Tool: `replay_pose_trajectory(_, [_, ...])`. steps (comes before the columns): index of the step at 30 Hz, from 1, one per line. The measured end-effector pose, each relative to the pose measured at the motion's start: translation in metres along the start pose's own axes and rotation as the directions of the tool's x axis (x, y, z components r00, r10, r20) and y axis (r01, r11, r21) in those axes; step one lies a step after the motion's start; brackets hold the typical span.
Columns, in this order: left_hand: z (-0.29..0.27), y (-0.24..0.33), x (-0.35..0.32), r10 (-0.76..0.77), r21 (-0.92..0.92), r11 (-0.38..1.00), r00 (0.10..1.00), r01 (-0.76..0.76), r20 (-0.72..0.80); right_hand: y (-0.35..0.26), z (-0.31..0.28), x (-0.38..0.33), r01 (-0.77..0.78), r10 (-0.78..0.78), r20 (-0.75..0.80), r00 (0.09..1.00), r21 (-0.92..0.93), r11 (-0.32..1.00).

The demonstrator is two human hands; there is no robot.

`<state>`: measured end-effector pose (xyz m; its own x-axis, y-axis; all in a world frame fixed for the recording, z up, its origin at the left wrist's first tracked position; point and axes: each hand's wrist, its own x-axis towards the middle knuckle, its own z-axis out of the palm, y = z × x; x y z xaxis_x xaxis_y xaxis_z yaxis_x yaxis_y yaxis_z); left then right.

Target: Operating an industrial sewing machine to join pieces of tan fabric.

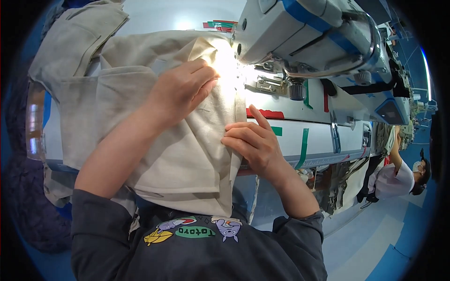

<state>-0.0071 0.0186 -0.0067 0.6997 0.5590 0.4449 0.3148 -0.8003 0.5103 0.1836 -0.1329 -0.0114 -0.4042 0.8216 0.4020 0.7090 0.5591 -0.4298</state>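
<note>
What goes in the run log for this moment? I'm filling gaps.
left hand: flat on beige fabric | right hand: pinching fabric edge | sewing machine: just beyond

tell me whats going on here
A person is working beige fabric at an industrial sewing machine. The left hand lies flat on the cloth, fingers pressing it close to the brightly lit needle area. The right hand pinches the folded edge nearer the body. More of the same cloth is piled to the left on the table. Another person is at work further off.
</note>
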Motion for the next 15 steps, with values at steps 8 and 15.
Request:
replay_pose_trajectory(8, [-0.037,-0.021,0.008,0.263,0.4,0.883,0.965,-0.247,0.015,-0.01,0.002,-0.006,-0.057,0.037,0.143,0.989,0.136,0.989])
replay_pose_trajectory(15, [-0.103,-0.014,-0.016,-0.383,0.422,0.883,0.836,0.205,0.394,-0.063,-0.001,-0.049,-0.128,0.02,0.327,0.945,0.312,0.941])
